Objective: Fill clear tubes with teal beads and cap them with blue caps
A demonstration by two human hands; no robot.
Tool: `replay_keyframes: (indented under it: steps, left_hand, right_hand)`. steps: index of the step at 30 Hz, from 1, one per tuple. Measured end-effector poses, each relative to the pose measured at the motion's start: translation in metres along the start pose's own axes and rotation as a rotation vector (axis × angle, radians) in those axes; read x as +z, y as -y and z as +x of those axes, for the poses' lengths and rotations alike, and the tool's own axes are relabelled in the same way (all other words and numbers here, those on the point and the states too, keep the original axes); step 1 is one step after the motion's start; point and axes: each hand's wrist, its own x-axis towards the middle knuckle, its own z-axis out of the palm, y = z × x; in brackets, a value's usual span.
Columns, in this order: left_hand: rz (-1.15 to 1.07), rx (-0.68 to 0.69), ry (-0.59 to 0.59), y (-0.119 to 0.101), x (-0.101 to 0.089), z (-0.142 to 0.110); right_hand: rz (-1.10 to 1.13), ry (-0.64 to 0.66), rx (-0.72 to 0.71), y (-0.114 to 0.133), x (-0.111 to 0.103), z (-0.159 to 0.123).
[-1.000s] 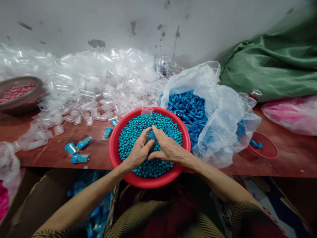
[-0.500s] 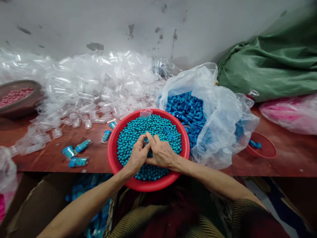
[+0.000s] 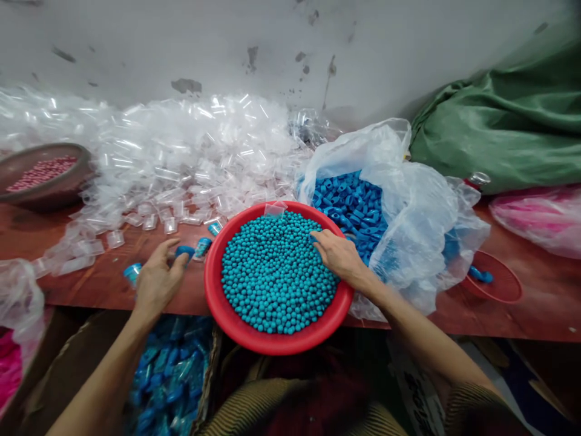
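Observation:
A red bowl (image 3: 218, 303) at the table's front edge is full of small teal beads (image 3: 272, 272). My left hand (image 3: 157, 281) is out over the table to the left of the bowl, its fingers pinched on a filled blue-capped tube (image 3: 185, 251). More filled tubes (image 3: 203, 247) lie beside it. My right hand (image 3: 338, 257) rests palm down on the bowl's right side, its fingertips closed on the beads at a small blue cap; whether it grips the cap is hidden.
A heap of clear plastic tubes (image 3: 181, 157) covers the back left. A clear bag of blue caps (image 3: 358, 206) stands right of the bowl. A brown bowl of pink beads (image 3: 40, 175), a small red dish (image 3: 499, 284), a green sack (image 3: 499, 127), and a box of filled tubes (image 3: 172, 375) below.
My hands were together over the beads; they have parted. The left has swung out to the table with a filled tube, and the right has moved to the bowl's right side.

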Motion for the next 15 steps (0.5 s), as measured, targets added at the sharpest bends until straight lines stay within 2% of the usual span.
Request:
replay_keyframes:
  steps: [2, 4, 6, 11, 13, 15]
  left_hand:
    - [0.189, 0.021, -0.063, -0.009, 0.006, 0.006]
    - [0.248, 0.114, -0.065, -0.029, 0.016, 0.013]
    - [0.204, 0.185, 0.019, -0.055, 0.030, 0.023]
    - [0.144, 0.191, 0.272, -0.106, 0.077, 0.059]
    - [0.102, 0.181, 0.326, -0.119, 0.094, 0.069]
    - [0.060, 0.170, 0.325, -0.128, 0.106, 0.072]
  right_hand:
    - [0.009, 0.012, -0.015, -0.007, -0.007, 0.000]
    - [0.023, 0.044, -0.075, -0.015, -0.015, -0.002]
    - [0.015, 0.084, -0.128, -0.022, -0.022, -0.004]
    - [-0.148, 0.204, -0.197, -0.024, -0.018, -0.007]
    - [-0.222, 0.244, -0.233, -0.019, -0.010, -0.005]
    - [-0.265, 0.251, -0.272, -0.014, -0.001, -0.002]
